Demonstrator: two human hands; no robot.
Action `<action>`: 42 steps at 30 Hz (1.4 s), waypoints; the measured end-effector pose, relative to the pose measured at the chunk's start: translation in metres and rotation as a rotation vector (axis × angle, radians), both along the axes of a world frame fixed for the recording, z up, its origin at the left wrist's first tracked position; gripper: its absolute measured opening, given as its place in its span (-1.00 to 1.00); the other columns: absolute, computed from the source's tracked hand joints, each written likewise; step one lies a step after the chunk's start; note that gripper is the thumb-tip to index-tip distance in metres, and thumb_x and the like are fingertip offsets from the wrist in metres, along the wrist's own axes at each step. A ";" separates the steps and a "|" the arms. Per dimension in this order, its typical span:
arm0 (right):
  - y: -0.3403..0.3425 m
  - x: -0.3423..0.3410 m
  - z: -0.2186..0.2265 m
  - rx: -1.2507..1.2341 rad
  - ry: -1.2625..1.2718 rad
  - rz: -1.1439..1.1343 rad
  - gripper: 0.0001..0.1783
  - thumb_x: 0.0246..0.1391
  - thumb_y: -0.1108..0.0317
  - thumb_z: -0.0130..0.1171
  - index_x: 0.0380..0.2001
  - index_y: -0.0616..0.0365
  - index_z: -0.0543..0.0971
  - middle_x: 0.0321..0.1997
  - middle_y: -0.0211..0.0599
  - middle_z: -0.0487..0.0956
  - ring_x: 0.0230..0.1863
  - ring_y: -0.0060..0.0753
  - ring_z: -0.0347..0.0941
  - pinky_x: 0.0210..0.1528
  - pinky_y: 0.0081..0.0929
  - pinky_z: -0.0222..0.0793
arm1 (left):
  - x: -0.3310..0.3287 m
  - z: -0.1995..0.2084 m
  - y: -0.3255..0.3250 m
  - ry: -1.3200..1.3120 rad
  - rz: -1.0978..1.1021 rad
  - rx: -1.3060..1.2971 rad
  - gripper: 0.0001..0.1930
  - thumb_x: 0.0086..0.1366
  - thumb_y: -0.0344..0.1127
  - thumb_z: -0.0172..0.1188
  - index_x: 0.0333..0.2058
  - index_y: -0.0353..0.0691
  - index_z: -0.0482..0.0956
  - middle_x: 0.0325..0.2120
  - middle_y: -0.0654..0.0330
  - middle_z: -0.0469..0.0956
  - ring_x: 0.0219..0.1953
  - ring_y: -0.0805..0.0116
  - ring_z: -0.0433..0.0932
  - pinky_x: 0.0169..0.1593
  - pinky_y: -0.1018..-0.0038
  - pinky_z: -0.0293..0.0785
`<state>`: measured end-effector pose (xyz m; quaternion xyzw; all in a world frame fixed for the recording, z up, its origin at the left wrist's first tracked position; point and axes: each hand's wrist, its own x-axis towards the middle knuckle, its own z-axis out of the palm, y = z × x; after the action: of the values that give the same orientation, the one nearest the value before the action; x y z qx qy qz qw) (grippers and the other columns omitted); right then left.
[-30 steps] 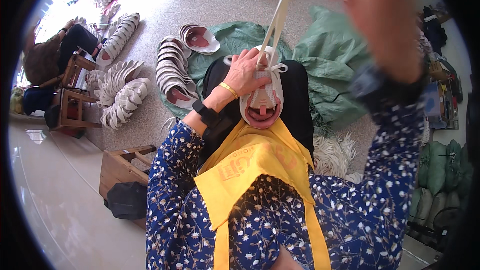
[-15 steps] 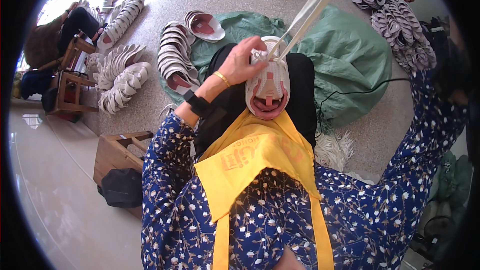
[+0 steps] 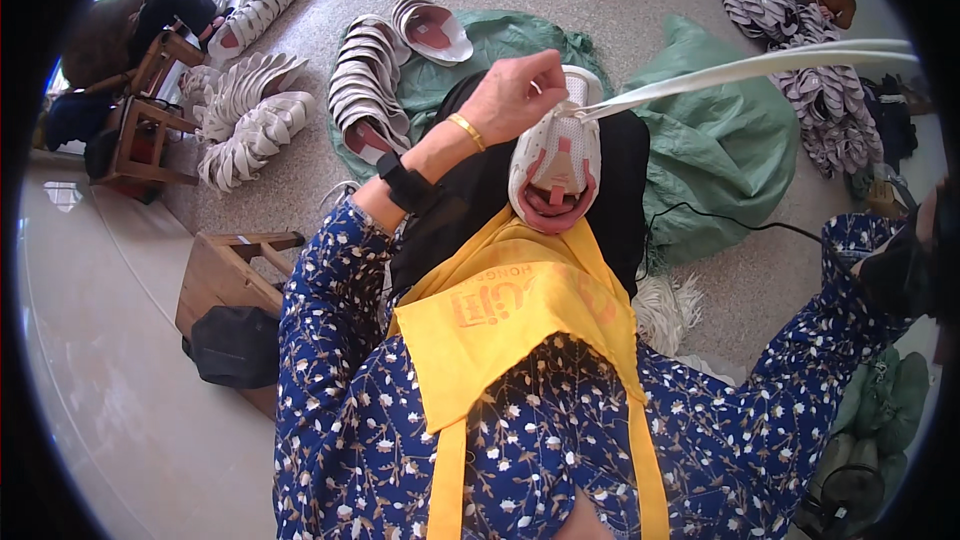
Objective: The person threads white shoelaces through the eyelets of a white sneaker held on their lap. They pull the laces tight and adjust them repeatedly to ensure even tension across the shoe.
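Note:
A white and pink shoe upper [image 3: 557,165] lies on my lap, its pink-lined opening toward me. My left hand [image 3: 520,95] is at its left edge, thumb and fingers pinched together; whatever they hold is hidden or too small to make out. A long white shoelace [image 3: 740,68] passes through the upper near the lacing holes. Both strands run taut to the right rim of the view. My right arm [image 3: 830,290] reaches far out to the right. Of my right hand [image 3: 938,230] only a dark part shows at the rim, and its fingers are hidden.
Stacked shoe uppers [image 3: 370,80] lie on a green sack [image 3: 500,35] ahead. Another green sack [image 3: 720,150] bulges at right, with a black cord beside it. White laces [image 3: 668,315] are bundled by my leg. A wooden stool [image 3: 225,275] stands left; a seated person [image 3: 115,30] is beyond.
The lace strands have swung from up and right to nearly level toward the right. My right arm has moved lower at the rim. My left fingers have drawn together and lifted off the upper's middle.

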<state>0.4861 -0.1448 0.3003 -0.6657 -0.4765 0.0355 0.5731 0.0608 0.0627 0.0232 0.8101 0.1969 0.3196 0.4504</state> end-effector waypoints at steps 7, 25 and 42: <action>-0.034 -0.018 0.013 0.092 0.054 0.022 -0.67 0.48 0.14 -0.04 -0.08 0.17 0.56 -0.49 -0.59 0.38 -0.60 -0.82 0.21 -0.59 -0.85 0.18 | 0.016 0.017 -0.020 -0.048 -0.229 -0.058 -0.84 0.24 -0.37 0.31 -0.28 -0.24 0.51 -0.53 0.24 0.49 -0.48 0.41 0.48 -0.35 0.44 0.46; 0.015 -0.192 -0.230 -0.547 -0.187 0.165 -0.79 0.11 0.32 0.44 -0.26 0.19 0.68 -0.41 -0.33 0.70 -0.54 -0.66 0.51 -0.44 -0.63 0.43 | -0.135 0.018 -0.051 0.338 -0.086 -0.237 -0.76 0.26 -0.35 0.41 -0.43 -0.25 0.48 -0.58 0.38 0.42 -0.54 0.61 0.34 -0.46 0.56 0.26; 0.091 -0.218 -0.256 -0.406 -0.243 0.377 -0.90 0.08 0.51 0.28 -0.31 0.30 0.67 -0.36 -0.02 0.71 -0.37 -0.12 0.69 -0.28 -0.30 0.60 | -0.035 -0.009 -0.026 0.086 0.217 -0.048 -0.80 0.28 -0.46 0.31 -0.23 -0.29 0.44 -0.48 0.24 0.51 -0.50 0.50 0.53 -0.41 0.51 0.47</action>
<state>0.2678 -0.0542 0.0447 -0.6660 -0.6398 0.1561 0.3504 0.0257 0.0366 0.0138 0.7860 0.3101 0.3267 0.4234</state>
